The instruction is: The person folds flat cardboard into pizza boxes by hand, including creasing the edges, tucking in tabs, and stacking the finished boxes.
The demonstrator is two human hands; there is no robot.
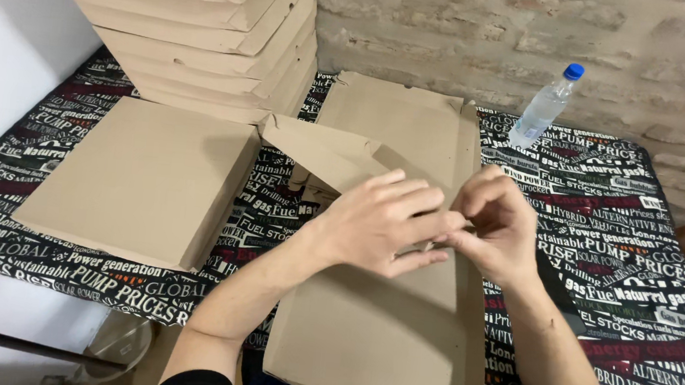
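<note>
While the cardboard sheet (379, 338) lies beneath, both hands' (431, 226) grip pinches its flap (321, 153).

Stack of folded boxes (207, 29), closed flat box (143, 177), plastic water bottle (545, 107).

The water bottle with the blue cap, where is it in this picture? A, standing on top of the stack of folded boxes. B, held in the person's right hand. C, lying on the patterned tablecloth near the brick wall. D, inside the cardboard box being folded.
C: the water bottle lies tilted on the patterned tablecloth by the brick wall, apart from both hands, which are at the cardboard box in front.
</note>
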